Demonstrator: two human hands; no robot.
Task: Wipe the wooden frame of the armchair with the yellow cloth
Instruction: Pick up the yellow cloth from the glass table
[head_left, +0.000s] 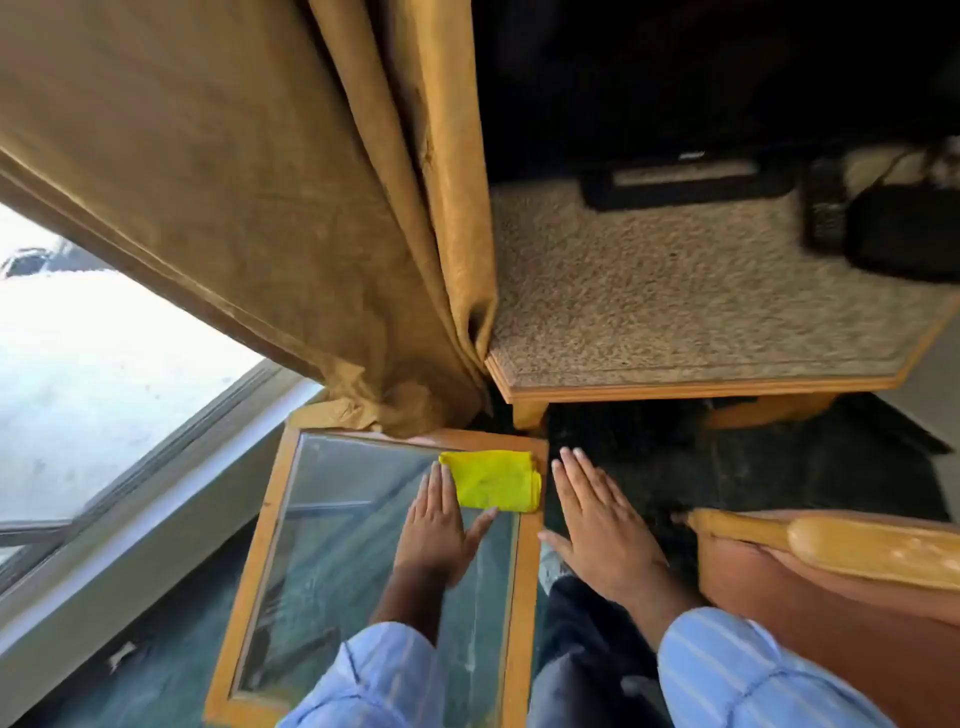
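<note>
Both flat, empty: left hand (434, 525) beside yellow cloth (493, 480) (folded), right hand (597, 530) apart.

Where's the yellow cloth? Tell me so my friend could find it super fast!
Find the glass-topped side table with the orange wooden frame, under the brown curtain. The yellow cloth lies folded at its far right corner, just beyond the fingertips of the left hand, with the right hand open beside it. It is the only bright yellow thing; all around is brown, orange or grey.

Yellow cloth (492, 480); blue striped sleeves (737, 670).
</note>
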